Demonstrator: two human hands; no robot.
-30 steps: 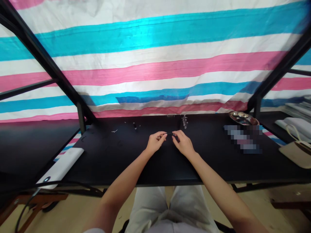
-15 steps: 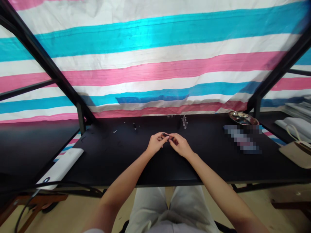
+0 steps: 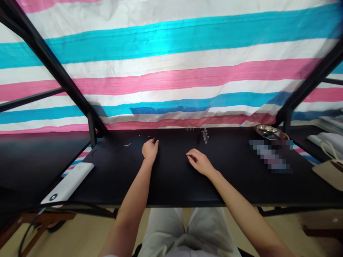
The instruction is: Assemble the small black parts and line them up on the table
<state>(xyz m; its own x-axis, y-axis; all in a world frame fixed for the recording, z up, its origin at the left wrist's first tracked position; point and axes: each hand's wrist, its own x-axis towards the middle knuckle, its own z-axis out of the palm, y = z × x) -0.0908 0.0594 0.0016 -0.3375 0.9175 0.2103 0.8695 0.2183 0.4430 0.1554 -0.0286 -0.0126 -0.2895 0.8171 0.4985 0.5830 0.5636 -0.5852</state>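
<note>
My left hand (image 3: 150, 150) is at the left-centre of the black table, fingers drawn together over a spot beside small pale rings (image 3: 149, 136). What its fingertips hold, if anything, is hidden behind the hand. My right hand (image 3: 199, 162) rests near the table's middle with thumb and fingers pinched together; anything inside that pinch is too small or hidden to name. Beyond it, toward the back edge, lies a cluster of small clear and greyish pieces (image 3: 205, 136). A row of tiny springs or similar coils (image 3: 189, 129) runs along the back edge.
White thin scraps (image 3: 128, 145) lie left of my left hand. A white power bank (image 3: 68, 182) with a cable is at the left edge. On the right are a shiny metal dish (image 3: 272, 132), a pixelated item (image 3: 270, 157) and a beige pouch (image 3: 329, 173). Black frame posts flank the table.
My hands were together around a small dark cylindrical piece; now they are apart. My left hand has moved left to the small parts, while my right hand stayed nearly in place.
</note>
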